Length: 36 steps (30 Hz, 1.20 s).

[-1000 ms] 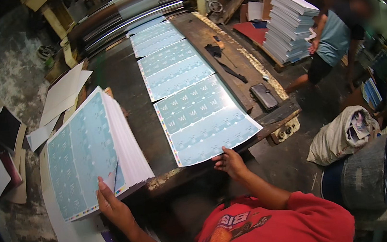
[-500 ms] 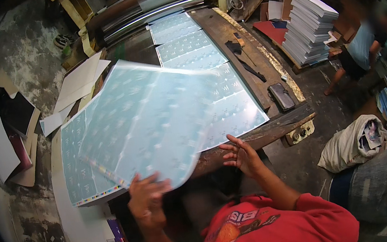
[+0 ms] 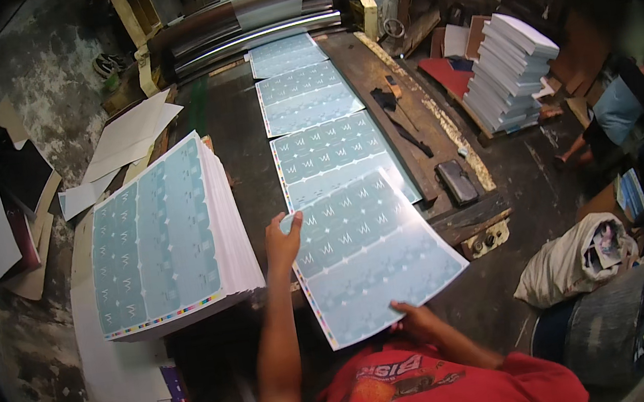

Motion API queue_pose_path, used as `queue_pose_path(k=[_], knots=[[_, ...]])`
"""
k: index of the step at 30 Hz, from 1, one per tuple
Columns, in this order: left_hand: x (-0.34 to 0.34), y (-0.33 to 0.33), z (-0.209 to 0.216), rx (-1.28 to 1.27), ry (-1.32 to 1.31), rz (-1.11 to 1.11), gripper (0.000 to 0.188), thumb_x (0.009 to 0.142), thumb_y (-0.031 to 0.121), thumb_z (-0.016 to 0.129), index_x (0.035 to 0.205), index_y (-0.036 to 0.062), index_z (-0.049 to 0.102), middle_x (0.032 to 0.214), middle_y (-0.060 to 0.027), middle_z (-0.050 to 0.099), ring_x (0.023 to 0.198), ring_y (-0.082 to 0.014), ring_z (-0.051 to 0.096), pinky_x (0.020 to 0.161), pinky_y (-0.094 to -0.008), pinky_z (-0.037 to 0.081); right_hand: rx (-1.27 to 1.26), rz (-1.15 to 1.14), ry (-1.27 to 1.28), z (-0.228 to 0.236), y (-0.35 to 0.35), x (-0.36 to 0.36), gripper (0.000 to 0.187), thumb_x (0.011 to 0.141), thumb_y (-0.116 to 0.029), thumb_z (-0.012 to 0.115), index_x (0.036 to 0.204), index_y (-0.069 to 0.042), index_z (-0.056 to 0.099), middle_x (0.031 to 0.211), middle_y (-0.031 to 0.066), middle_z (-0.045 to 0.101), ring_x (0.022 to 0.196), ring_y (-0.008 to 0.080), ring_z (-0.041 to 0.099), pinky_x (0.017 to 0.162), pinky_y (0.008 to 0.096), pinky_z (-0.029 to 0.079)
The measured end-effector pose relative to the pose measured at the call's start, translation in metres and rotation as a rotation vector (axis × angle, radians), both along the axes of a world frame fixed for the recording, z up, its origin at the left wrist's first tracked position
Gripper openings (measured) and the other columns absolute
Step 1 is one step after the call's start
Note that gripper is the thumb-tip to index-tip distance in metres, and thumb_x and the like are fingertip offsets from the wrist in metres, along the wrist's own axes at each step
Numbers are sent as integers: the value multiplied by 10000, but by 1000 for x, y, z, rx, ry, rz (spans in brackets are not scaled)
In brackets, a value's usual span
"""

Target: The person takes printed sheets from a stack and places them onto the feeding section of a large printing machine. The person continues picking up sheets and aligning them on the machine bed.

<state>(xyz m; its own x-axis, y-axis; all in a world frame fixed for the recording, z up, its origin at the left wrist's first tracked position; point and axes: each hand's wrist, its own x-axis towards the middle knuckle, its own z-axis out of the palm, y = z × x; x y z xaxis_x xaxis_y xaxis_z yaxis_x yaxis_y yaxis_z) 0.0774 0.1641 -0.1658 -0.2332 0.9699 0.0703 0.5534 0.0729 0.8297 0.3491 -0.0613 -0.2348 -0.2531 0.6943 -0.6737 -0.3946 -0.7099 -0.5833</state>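
Note:
My left hand grips the far left corner of a glossy pale-blue printed sheet. My right hand holds that sheet's near edge. The sheet hangs tilted over the near end of the dark worktable. A tall stack of the same printed sheets stands just left of my left hand. Behind the held sheet, several more printed sheets lie in a row leading back to the roller machine.
White stacks of sheets stand at the right, beside a crouching person. A dark flat case and tools lie on the table's right edge. Cardboard scraps litter the left. A stuffed sack rests on a drum.
The sheet that was swung over to the left stack has landed there. Both hands have since come back to the table's near end and taken hold of another sheet.

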Motion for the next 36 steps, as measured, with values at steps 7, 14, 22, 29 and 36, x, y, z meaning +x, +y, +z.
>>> queue_pose_path(k=[7, 14, 22, 29, 36], knots=[[23, 104, -89, -100, 176, 137, 622, 808, 584, 682, 1050, 11, 677, 1102, -242, 647, 1072, -341, 607, 922, -412, 471, -7, 0, 141, 3, -63, 9, 359, 999, -312, 527, 1185, -6, 505, 893, 147, 644, 779, 240, 640, 700, 321, 512], [30, 130, -61, 186, -117, 9, 524, 822, 486, 717, 1082, 33, 677, 1066, -189, 681, 1029, -318, 645, 891, -410, 492, -24, -5, 229, 1, -63, 5, 451, 987, -339, 551, 1251, 16, 460, 939, 179, 651, 825, 266, 646, 756, 349, 518], [46, -63, 132, 618, 101, -461, 358, 794, 237, 780, 1077, 44, 675, 1166, -152, 659, 1153, -322, 593, 991, -431, 440, -48, -60, 296, -7, -35, 6, 470, 996, -391, 511, 1265, -6, 473, 1016, 217, 659, 809, 272, 658, 766, 362, 522], [-72, -170, 214, 506, 587, -48, 541, 628, 362, 873, 1059, 89, 694, 1193, -110, 661, 1178, -361, 572, 992, -469, 413, 35, -118, 188, 13, 16, -8, 578, 978, -495, 467, 1221, 28, 485, 928, 208, 669, 794, 288, 655, 777, 401, 517], [-108, -156, 183, 405, 506, -4, 500, 594, 314, 885, 1019, 108, 724, 1112, -37, 705, 1117, -281, 616, 926, -408, 433, 48, -279, 52, -5, 38, -28, 565, 946, -540, 474, 1122, -5, 521, 919, 163, 643, 756, 252, 617, 794, 445, 515]])
